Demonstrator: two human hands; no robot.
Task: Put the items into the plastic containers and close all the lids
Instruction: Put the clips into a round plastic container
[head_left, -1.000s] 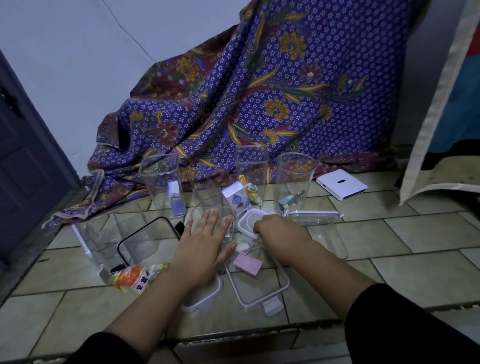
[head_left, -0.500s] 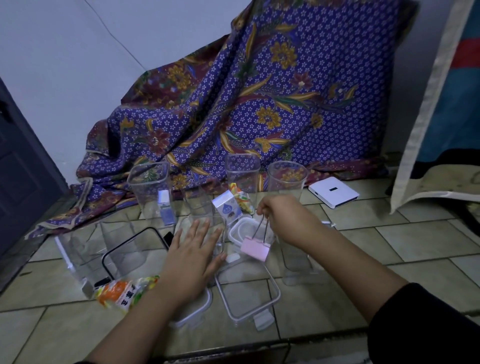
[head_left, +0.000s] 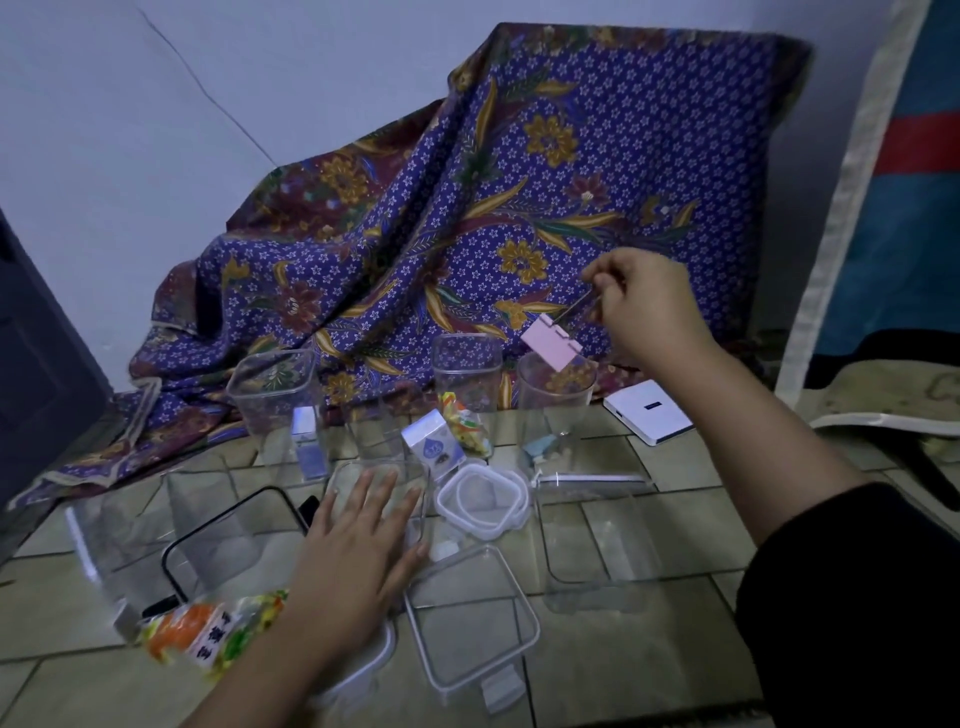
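My right hand (head_left: 644, 306) pinches the wire handles of a pink binder clip (head_left: 550, 343), which hangs just above the open mouth of a round clear container (head_left: 556, 400) that has a small pale blue item at its bottom. My left hand (head_left: 358, 551) lies flat with spread fingers on a low clear container (head_left: 343, 478) on the tiled floor. Several more clear containers stand at the back: a square one (head_left: 272, 400) and a tall one (head_left: 467, 374). Loose lids lie near me: a square clear lid (head_left: 472, 623) and a rounded white-rimmed lid (head_left: 483, 501).
A candy packet (head_left: 208, 629) lies by my left wrist. A small white carton (head_left: 431, 447), a colourful wrapped snack (head_left: 465, 431) and a white flat box (head_left: 649, 410) sit on the floor. A patterned purple cloth (head_left: 467, 218) drapes behind. A black-rimmed lid (head_left: 228, 540) leans at left.
My right hand has lifted the pink binder clip off the floor and carried it back and to the right, over the round container. My left hand stays flat in place.
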